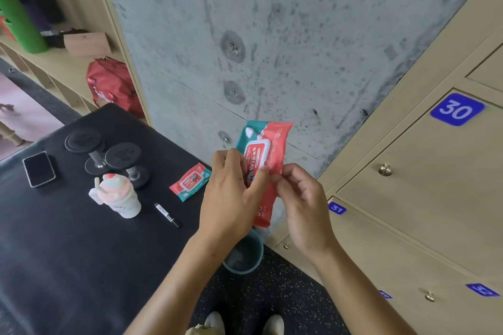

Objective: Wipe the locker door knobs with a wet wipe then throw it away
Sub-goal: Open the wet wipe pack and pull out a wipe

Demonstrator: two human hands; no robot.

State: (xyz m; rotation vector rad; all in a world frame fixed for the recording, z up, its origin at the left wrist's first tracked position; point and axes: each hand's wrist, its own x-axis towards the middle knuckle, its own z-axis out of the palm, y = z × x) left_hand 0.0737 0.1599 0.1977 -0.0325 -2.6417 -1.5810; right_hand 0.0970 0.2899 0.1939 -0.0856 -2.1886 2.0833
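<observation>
Your left hand (231,193) wraps the lower half of the wipes pack (265,160), fingers curled round its front, holding it upright at chest height so the lid faces you. Your right hand (302,207) pinches at the lid's lower edge with thumb and forefinger, narrow grip; whether it has the flap or a wipe, I cannot tell (the fingertips cover that spot). No wipe shows free yet.

The pack is coral red with a teal band along the top and left edge, a white-rimmed lid, "Wipes" printed on it. Soft film, so it likely buckles if squeezed hard.

The nearest knob (385,170), brass, sits on the door under label 30, to your right; another knob (429,297) lies lower. The bin (245,255) stands on the floor directly below your hands, handy for disposal. A second, smaller pack (190,182) lies on the black bench (68,253).
</observation>
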